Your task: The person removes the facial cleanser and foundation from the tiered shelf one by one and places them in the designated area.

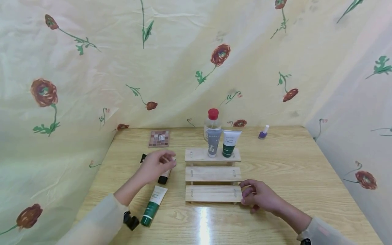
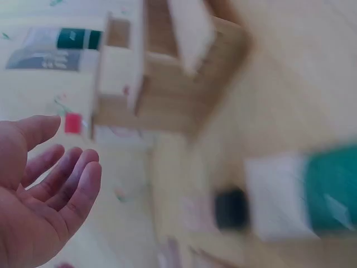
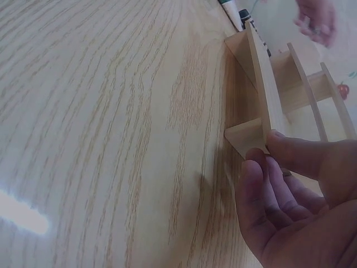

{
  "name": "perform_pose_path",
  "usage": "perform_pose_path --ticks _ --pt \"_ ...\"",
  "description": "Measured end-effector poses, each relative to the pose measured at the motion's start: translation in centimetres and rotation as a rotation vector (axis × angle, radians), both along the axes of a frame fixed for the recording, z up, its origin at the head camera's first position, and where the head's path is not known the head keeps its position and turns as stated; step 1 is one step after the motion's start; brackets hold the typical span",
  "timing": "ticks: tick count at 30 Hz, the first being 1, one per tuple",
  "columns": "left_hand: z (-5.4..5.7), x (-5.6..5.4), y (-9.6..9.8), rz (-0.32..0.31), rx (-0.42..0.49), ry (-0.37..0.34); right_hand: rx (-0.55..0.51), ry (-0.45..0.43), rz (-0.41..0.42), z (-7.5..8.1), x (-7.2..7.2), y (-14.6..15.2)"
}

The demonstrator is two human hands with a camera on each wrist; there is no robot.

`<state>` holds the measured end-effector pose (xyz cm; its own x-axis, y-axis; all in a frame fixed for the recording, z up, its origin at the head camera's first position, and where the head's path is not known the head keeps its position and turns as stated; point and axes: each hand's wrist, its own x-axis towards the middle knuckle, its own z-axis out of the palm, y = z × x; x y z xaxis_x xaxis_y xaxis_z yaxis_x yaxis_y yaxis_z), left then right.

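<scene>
A three-step wooden rack [image 1: 212,174] stands on the table. My right hand [image 1: 260,196] holds the right end of its lowest step; in the right wrist view, the thumb lies against the board [image 3: 266,92] with fingers curled below. My left hand [image 1: 157,166] is raised over small tubes left of the rack, palm empty and fingers loosely bent. Partly hidden behind it is a beige tube with a black cap [image 1: 163,179]. Nearer the front lies a white-and-green tube [image 1: 154,206]. On the top step stand a grey tube [image 1: 213,143] and another white-and-green tube [image 1: 231,143].
Behind the rack stands a clear bottle with a red cap [image 1: 213,115]. An eyeshadow palette [image 1: 159,139] lies at the back left. Farther right is a purple nail polish bottle [image 1: 263,132]. Another black-ended item [image 1: 143,157] is mostly covered by the left hand. Flowered cloth [image 1: 171,64] hangs behind the table.
</scene>
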<state>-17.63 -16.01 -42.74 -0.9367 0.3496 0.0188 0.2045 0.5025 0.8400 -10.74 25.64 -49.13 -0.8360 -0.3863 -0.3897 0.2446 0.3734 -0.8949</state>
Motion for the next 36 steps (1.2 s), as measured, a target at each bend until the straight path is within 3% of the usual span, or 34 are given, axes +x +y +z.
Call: perform_pose_path --ticks 6,10,13,22,36 --pt "1.4 -2.5 4.3 -0.079 0.153 -0.005 0.004 0.000 -0.007 0.0 0.1 0.0" --pt "1.8 -3.5 6.5 -0.124 0.234 -0.025 0.009 -0.011 -0.012 0.0 0.0 0.0" --pt "2.1 -4.0 7.9 -0.143 0.243 -0.012 0.009 -0.013 -0.014 0.0 0.0 0.0" --pt "2.9 -4.5 10.4 -0.127 0.248 0.007 0.009 -0.018 -0.016 -0.1 -0.2 0.0" --pt "3.1 -4.4 11.6 -0.102 0.238 0.025 0.026 -0.022 -0.013 0.0 -0.1 0.0"
